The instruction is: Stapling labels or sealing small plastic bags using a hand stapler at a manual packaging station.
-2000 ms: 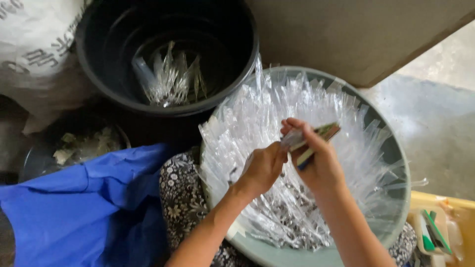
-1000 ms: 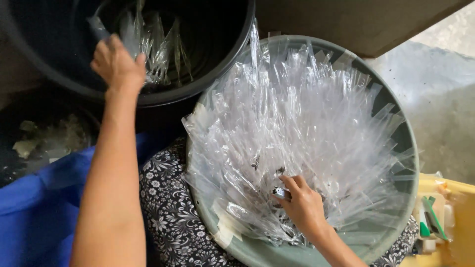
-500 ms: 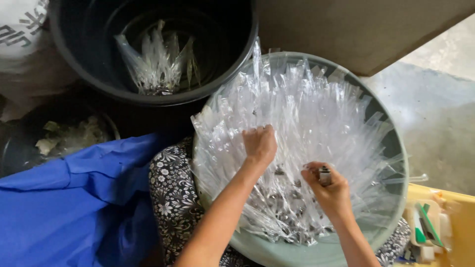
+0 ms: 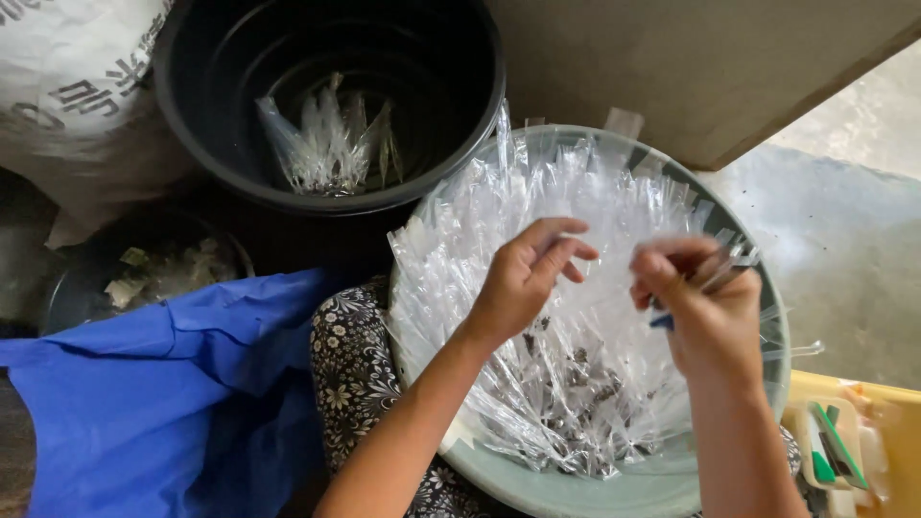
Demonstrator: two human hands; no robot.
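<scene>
Left hand hovering half open over the clear sleeves, fingers loosely spread, gripping nothing. Right hand closing around a small packed sleeve with a blue bit at its lower end, held just above the heap; blurred, so details unclear. Sleeves filling the grey-green basin, resting on a lap in floral fabric. Black bucket sitting just behind, holding a few filled sleeves. Blue sheet lying at left, yellow tray at right.
</scene>
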